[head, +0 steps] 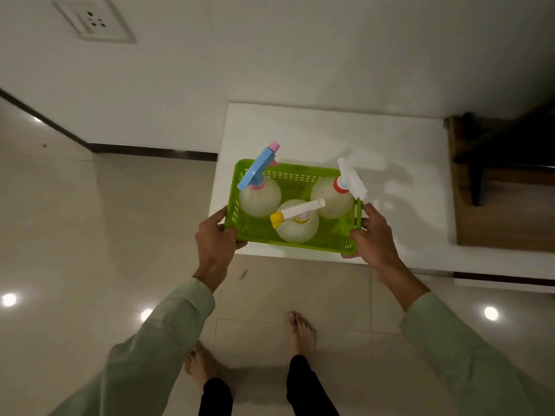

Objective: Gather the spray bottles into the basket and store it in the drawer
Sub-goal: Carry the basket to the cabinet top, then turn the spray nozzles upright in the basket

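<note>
Basket (pixel 300 238), green plastic, slotted walls, held over the near edge of a white counter (pixel 330 130); whether its base rests on the surface cannot be told. Contents: three spray bottles, upright — blue-and-pink-headed bottle (pixel 259 193) at far left, white-headed bottle with red collar (pixel 332 196) at far right, yellow-tipped bottle (pixel 297 220) near centre. Left hand (pixel 214 235) closed around the basket's left end, fingers wrapped on the rim; right hand (pixel 371 235) closed likewise on the right end. Gathering appears complete; stowing not yet done. Risks: tall bottles stand loose, so tilting the basket could topple one over the low wall; the white head overhangs the right rim and may snag on a drawer front. Hidden or unclear: no drawer identifiable; dark wooden furniture (pixel 504 187) at far right is cut off and dim; fingertips under the basket are unseen.
</note>
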Available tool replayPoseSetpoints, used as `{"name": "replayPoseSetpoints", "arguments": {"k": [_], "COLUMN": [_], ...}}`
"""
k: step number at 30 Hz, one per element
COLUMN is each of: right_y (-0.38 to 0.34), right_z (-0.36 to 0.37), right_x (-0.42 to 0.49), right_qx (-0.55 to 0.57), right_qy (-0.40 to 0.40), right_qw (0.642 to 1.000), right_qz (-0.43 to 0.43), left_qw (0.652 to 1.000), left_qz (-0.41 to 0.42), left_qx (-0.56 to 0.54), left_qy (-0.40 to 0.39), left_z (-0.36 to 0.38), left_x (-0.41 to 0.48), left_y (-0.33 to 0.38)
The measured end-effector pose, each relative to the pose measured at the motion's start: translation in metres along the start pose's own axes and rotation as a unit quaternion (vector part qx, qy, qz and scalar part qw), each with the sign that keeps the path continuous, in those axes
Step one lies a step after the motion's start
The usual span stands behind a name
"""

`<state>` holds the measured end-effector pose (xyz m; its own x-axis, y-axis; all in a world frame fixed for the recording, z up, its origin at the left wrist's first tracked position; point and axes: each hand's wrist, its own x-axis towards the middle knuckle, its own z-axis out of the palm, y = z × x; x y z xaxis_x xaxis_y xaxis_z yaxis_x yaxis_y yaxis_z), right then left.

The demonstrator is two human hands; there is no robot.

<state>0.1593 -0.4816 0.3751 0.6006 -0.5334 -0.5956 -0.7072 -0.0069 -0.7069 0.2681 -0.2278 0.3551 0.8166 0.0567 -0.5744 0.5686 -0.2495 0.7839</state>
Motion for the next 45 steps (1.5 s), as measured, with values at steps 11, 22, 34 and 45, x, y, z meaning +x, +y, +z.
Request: {"name": "replayPoseSetpoints", "arguments": {"k": [11,22,34,45], "right_y": [0.026,0.033,0.01,-0.002], "right_z": [-0.028,-0.016,0.048,0.047], "right_x": [0.022,-0.019,-0.03,-0.011], "right_qx": [0.005,-0.025,-0.065,-0.033], "right_qy": [0.025,0.249,0.15,0.066], "right_qw": [1.0,0.962,0.967,0.972], "right_qz": [-0.006,-0.11,-0.195,-0.222], "left_qw": [0.999,0.966,0.95,0.949], "left_qz": [-0.012,0.192,0.244,0.248], "left_qx": [0.033,0.168,0.184,0.17], "left_qy": [-0.002,0.044,-0.069,-0.097], "left_z": [0.046,0.029,0.056,0.069], "left_x": [-0.007,-0.035,-0.006,0.009], "left_y": [-0.01,-0.003,0.029,0.042]}}
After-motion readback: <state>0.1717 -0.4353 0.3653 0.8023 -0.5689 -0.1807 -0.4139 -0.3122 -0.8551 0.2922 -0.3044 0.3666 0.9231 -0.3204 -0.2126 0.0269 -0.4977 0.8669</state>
